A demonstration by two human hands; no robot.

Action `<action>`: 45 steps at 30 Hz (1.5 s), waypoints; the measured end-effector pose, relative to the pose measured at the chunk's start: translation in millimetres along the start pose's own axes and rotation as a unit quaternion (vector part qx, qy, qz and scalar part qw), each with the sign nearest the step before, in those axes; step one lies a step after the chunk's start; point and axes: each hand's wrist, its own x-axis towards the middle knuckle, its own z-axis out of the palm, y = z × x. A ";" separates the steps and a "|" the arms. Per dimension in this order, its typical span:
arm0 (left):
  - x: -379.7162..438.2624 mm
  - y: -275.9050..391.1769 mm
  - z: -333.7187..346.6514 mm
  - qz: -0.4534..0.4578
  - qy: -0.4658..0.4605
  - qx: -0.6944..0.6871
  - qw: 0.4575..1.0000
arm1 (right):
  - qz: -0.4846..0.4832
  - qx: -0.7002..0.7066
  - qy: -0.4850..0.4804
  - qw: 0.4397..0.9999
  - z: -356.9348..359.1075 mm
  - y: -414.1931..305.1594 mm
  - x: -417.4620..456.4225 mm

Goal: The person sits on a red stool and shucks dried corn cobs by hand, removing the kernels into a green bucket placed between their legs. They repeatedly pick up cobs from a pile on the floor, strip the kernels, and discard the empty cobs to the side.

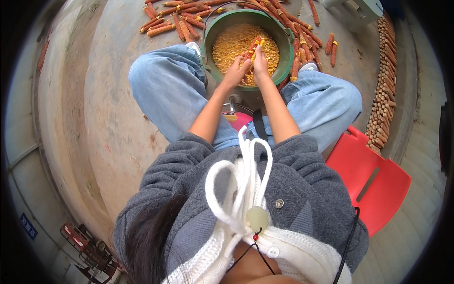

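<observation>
A partly shelled corn cob (pixel 253 49), reddish with some yellow kernels left on it, is held in both hands over a green bucket (pixel 289 62). My left hand (pixel 235 71) grips it from the left, fingers wrapped near its lower part. On the right side, my right hand (pixel 260 65) has its thumb and fingers against the cob's upper part. Loose yellow corn kernels (pixel 227 44) lie in a broad layer inside the bucket. The bucket stands between my knees, its thin wire handle (pixel 206 25) resting over the far rim.
Bare reddish cobs lie in a heap (pixel 191 21) beyond the bucket and in another pile (pixel 305 39) at its right. A long stack of cobs (pixel 381 96) lines the right wall. A red plastic chair (pixel 372 184) stands behind my right side. Red machinery (pixel 87 245) sits at lower left.
</observation>
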 end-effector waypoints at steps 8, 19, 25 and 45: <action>10.9 -19.0 -11.6 0.029 0.030 0.052 0.998 | -0.004 -0.024 0.007 1.000 0.7 19.9 4.8; 14.5 -28.7 -16.5 -0.082 -0.089 -0.201 0.972 | 0.033 0.038 -0.008 0.999 -2.4 9.7 -2.4; 11.9 -10.5 0.3 0.007 0.010 -0.080 0.997 | -0.019 0.050 0.030 0.998 -10.2 23.7 16.6; 33.2 -17.9 15.7 0.117 0.024 -0.116 0.986 | -0.126 -0.069 0.024 0.989 -0.8 22.7 -5.4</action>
